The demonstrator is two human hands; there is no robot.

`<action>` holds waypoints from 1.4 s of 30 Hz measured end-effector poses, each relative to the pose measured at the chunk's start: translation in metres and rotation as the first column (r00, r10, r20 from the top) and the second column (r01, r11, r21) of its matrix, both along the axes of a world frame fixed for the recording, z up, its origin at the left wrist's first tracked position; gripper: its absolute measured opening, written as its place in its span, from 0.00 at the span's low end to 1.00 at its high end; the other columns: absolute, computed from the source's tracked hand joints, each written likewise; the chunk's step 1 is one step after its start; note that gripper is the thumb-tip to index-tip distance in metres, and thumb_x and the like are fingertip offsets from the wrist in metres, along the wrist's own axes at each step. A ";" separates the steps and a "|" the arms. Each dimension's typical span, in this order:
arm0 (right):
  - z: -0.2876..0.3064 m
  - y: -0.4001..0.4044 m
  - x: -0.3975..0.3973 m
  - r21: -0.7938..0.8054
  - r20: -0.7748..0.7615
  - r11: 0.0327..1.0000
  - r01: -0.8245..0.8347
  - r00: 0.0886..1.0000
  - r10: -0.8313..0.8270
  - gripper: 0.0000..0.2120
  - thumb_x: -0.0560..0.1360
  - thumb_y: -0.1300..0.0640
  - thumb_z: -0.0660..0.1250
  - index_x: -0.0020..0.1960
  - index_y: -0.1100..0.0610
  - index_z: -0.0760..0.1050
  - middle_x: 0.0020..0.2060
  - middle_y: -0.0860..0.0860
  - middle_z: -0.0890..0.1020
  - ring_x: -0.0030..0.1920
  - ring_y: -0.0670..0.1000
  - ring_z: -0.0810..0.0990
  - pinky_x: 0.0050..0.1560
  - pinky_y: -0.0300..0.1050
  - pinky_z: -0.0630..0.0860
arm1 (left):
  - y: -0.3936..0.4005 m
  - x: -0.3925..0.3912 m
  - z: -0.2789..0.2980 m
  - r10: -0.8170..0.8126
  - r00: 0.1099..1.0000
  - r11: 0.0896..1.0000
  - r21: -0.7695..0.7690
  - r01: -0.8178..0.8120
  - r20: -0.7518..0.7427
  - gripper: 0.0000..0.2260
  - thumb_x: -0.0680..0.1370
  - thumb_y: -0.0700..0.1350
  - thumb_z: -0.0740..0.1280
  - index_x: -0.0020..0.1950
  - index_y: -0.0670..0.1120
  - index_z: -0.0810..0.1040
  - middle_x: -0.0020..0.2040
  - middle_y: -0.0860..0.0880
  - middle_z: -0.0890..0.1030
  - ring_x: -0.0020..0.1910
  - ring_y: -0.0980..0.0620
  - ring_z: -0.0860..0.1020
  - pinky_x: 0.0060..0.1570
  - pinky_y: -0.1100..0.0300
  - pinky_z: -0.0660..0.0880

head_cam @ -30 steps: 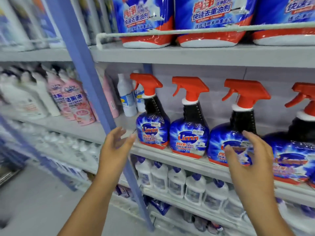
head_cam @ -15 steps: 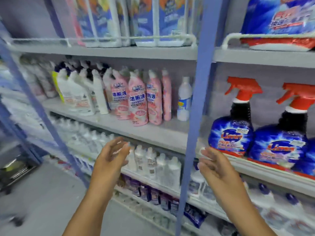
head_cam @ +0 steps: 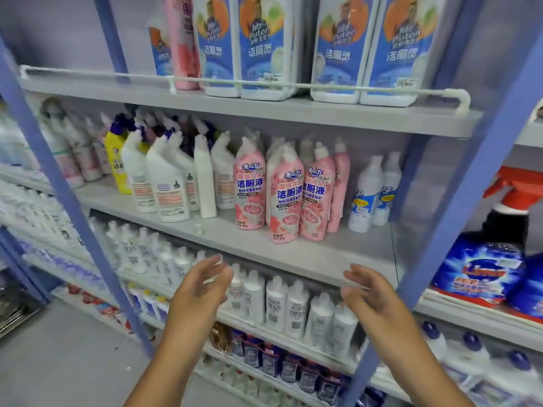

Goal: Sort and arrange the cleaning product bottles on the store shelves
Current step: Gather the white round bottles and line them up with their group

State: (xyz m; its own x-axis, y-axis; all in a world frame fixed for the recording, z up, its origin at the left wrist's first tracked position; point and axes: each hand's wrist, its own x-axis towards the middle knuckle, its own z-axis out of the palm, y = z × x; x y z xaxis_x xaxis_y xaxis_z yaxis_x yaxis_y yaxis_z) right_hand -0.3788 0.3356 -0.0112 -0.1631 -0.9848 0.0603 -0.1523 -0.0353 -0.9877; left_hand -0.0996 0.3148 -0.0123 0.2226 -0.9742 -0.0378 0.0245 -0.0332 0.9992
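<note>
Hands: left hand (head_cam: 202,292) and right hand (head_cam: 371,298) are both empty, fingers loosely spread, palms facing each other.
Pink bottles (head_cam: 282,192): on the middle shelf (head_cam: 308,257), above and beyond both hands, between them.
Axis: upright, caps up, labels facing out.
Advice: reach up, grip one bottle by its body, keep it vertical, avoid tipping neighbours.

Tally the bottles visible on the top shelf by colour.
Top shelf:
Blue-labelled white bottles: 5 (one sits further back, partly hidden at the left)
Pink bottle: 1
Total: 6 visible; any behind these cannot be seen.
</note>
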 end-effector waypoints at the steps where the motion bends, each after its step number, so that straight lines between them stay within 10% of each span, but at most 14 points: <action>1: -0.001 -0.008 0.000 -0.002 0.002 1.000 0.011 1.000 -0.011 0.17 0.80 0.61 0.68 0.64 0.44 0.73 0.61 0.39 0.80 0.52 0.38 0.83 0.51 0.36 0.76 | -0.007 -0.001 0.000 -0.010 1.000 1.000 0.007 0.010 0.008 0.25 0.67 0.63 0.72 0.63 0.60 0.78 0.60 0.57 0.82 0.58 0.53 0.83 0.61 0.48 0.79; 13: -0.016 -0.126 -0.010 -0.056 0.059 0.983 0.175 0.983 -0.172 0.17 0.78 0.61 0.70 0.62 0.45 0.74 0.59 0.44 0.81 0.56 0.44 0.82 0.59 0.42 0.76 | -0.102 -0.048 0.012 -0.164 0.979 0.986 -0.022 0.168 0.125 0.19 0.72 0.60 0.72 0.62 0.61 0.78 0.58 0.62 0.83 0.53 0.64 0.82 0.58 0.53 0.80; 22: 0.014 -0.213 -0.035 -0.170 0.042 0.820 0.547 0.835 -0.548 0.14 0.76 0.66 0.70 0.46 0.47 0.72 0.40 0.40 0.77 0.40 0.42 0.77 0.36 0.24 0.70 | -0.161 -0.081 0.000 -0.307 0.945 0.949 -0.035 0.312 0.113 0.15 0.73 0.54 0.75 0.59 0.58 0.80 0.52 0.63 0.85 0.54 0.57 0.84 0.59 0.50 0.80; 27: 0.018 -0.259 -0.049 -0.192 -0.021 0.764 0.616 0.776 -0.631 0.10 0.72 0.65 0.74 0.48 0.56 0.75 0.40 0.48 0.81 0.37 0.42 0.81 0.33 0.28 0.73 | -0.183 -0.087 -0.008 -0.434 0.895 0.900 0.003 0.436 0.100 0.20 0.69 0.58 0.77 0.59 0.57 0.80 0.52 0.61 0.85 0.52 0.57 0.85 0.58 0.45 0.81; 30: 0.015 -0.276 -0.051 -0.219 -0.094 0.755 0.618 0.757 -0.647 0.09 0.69 0.63 0.74 0.46 0.56 0.77 0.37 0.52 0.83 0.36 0.48 0.84 0.37 0.50 0.83 | -0.197 -0.087 -0.012 -0.477 0.874 0.878 0.017 0.477 0.093 0.14 0.74 0.51 0.77 0.58 0.57 0.80 0.52 0.61 0.85 0.52 0.56 0.85 0.59 0.46 0.81; 34: 0.021 -0.269 -0.045 -0.192 -0.134 0.742 0.642 0.732 -0.668 0.11 0.70 0.63 0.75 0.44 0.51 0.75 0.36 0.45 0.80 0.35 0.39 0.81 0.32 0.29 0.73 | -0.208 -0.089 -0.011 -0.535 0.834 0.841 -0.005 0.541 0.136 0.18 0.68 0.58 0.75 0.57 0.59 0.80 0.54 0.60 0.85 0.53 0.57 0.84 0.61 0.46 0.79; 42: 0.035 -0.166 0.014 -0.137 -0.158 0.813 0.566 0.798 -0.582 0.18 0.68 0.55 0.81 0.52 0.45 0.77 0.46 0.39 0.83 0.45 0.35 0.81 0.39 0.26 0.75 | -0.213 -0.111 -0.023 -0.647 0.722 0.729 -0.079 0.680 0.244 0.20 0.74 0.45 0.78 0.61 0.60 0.76 0.59 0.57 0.83 0.56 0.62 0.81 0.57 0.62 0.78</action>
State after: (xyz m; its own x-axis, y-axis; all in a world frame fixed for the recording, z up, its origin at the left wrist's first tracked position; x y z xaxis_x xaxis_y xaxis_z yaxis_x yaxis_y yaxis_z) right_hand -0.3652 0.1694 0.0241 -0.6746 -0.7047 0.2197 -0.3473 0.0404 -0.9369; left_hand -0.2104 0.1021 -0.0355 -0.4971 -0.8625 0.0944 -0.1320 0.1827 0.9743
